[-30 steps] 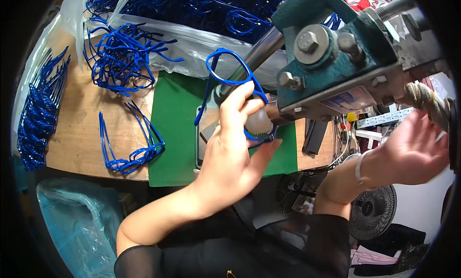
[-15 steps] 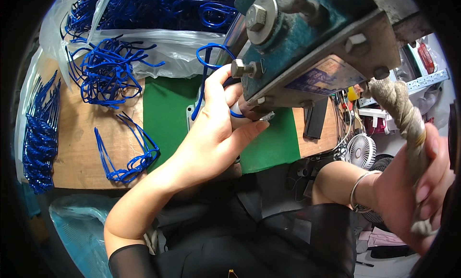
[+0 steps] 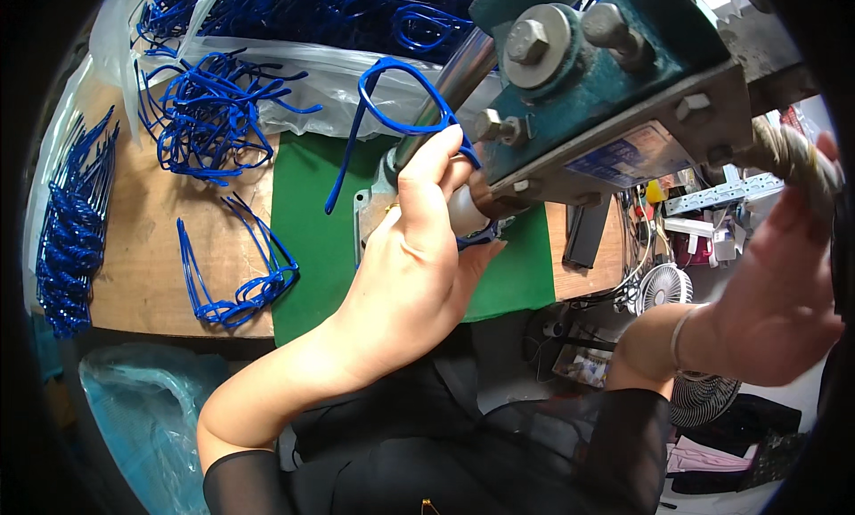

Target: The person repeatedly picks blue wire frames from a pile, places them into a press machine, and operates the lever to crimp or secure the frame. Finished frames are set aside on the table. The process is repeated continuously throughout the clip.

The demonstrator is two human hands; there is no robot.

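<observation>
My left hand (image 3: 419,230) pinches a blue eyeglass frame (image 3: 367,97) beside the head of a green hand press (image 3: 614,97). One rim and one temple of the frame stick out above the fingers; the rest is partly hidden by my hand and the press. A white cylindrical piece (image 3: 466,212) under the press head sits between thumb and fingers. At the right edge, my right hand (image 3: 770,283) is raised to the press's cloth-wrapped lever handle (image 3: 784,150), its fingers around the handle's end and slightly blurred.
A tangled pile of blue frames (image 3: 205,114), a stacked row of them (image 3: 76,230) and a few loose ones (image 3: 240,292) lie on the wooden table. A green mat (image 3: 312,221) lies under the press. Plastic-wrapped frames lie behind; a small white fan (image 3: 663,288) stands at right.
The lever handle has swung up and away, and my right hand has risen with it. My left hand has turned the eyeglass frame, so more of its rim shows.
</observation>
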